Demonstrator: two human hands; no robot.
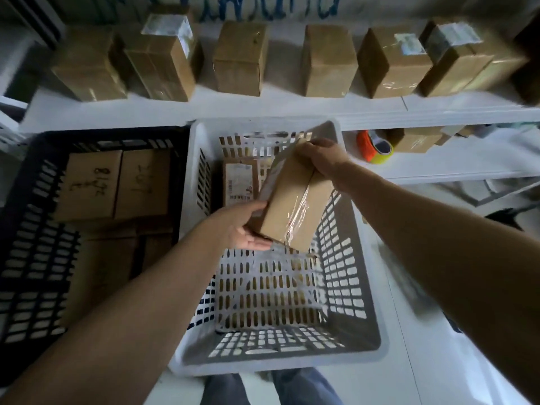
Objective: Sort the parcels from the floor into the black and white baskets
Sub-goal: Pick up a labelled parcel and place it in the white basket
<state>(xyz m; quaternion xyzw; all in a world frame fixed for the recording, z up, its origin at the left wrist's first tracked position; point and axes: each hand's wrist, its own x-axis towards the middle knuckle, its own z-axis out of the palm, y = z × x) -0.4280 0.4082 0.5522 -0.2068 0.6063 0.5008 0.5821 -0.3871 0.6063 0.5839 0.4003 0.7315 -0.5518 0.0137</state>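
Both hands clamp one taped parcel (292, 206), tilted, above the white basket (383, 343). The left hand (245, 226) curls round its near corner. The right hand (321, 159) grips its far end, fingertips hidden behind. Far left in that basket lies a labelled parcel (241, 182), its print too blurred to read. Boxes (117, 185) in the black basket (26, 200) bear illegible scrawl. The white basket's near floor shows uncovered.
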